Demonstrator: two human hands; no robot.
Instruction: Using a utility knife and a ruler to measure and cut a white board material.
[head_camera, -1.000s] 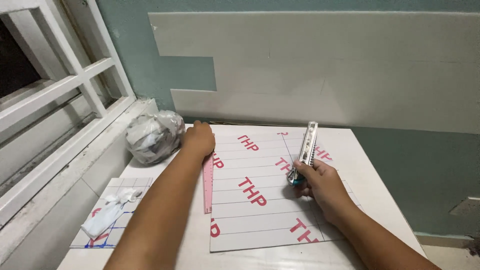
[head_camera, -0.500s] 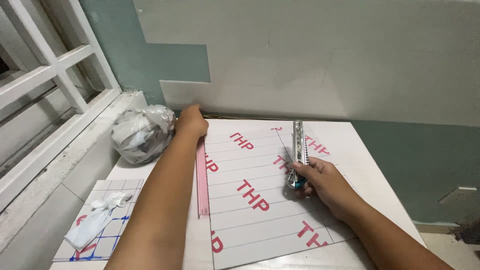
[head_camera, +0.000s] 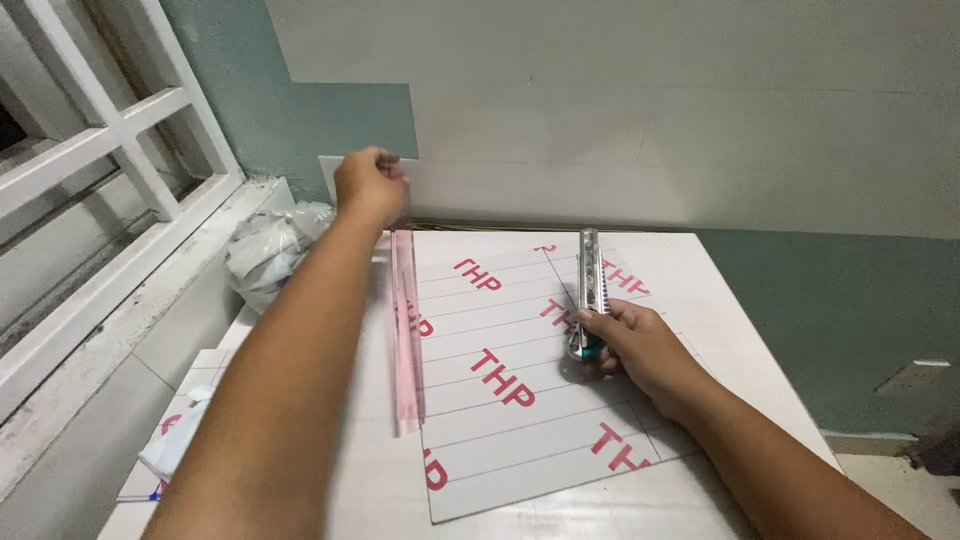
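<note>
The person's right hand (head_camera: 630, 345) sits right of centre in the frame, its grip closed around the teal-ended handle of a utility knife (head_camera: 589, 290), whose long metal body points away toward the wall and lies low over a white sheet (head_camera: 520, 400) printed with red letters and thin ruled lines. The knife rests along one of those lines, which looks like the reason it is held so flat and straight. The sheet lies flat on the white tabletop (head_camera: 760, 360), filling most of its middle, its far edge close to the wall. Along the sheet's left border runs a narrow pinkish translucent strip (head_camera: 405, 340), lying from the far edge toward the lower part of the frame; it seems to be a thin sliver parted from the sheet, though I cannot tell whether it is fully free. The left hand (head_camera: 372, 185) is raised at the upper left of centre, above the strip's far end, its grip closed into a loose fist; whether it pinches the strip's tip is blurred and I cannot tell. A crumpled clear plastic bag (head_camera: 268, 250) sits at the left, beside the window frame (head_camera: 110, 150).
</note>
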